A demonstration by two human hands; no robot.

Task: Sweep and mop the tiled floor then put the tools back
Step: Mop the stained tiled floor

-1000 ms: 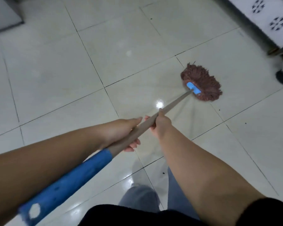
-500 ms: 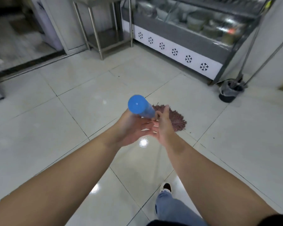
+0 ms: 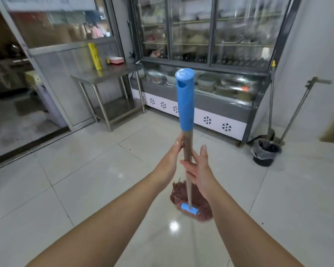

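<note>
Both hands gripped an upright mop handle (image 3: 187,151), left hand (image 3: 171,160) apparently wrapped behind, right hand (image 3: 199,168) fingers curled round, reddish mop head (image 3: 199,204) resting on the tiled floor (image 3: 85,180).

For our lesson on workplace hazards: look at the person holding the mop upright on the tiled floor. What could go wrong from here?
1. The tiled floor is glossy, perhaps wet, so the person might slip.
2. The left hand and right hand hold the mop handle with fairly straight fingers; the mop could tip toward the glass display case.
3. Carried toward the corner, it may knock the bin or the leaning poles.
</note>
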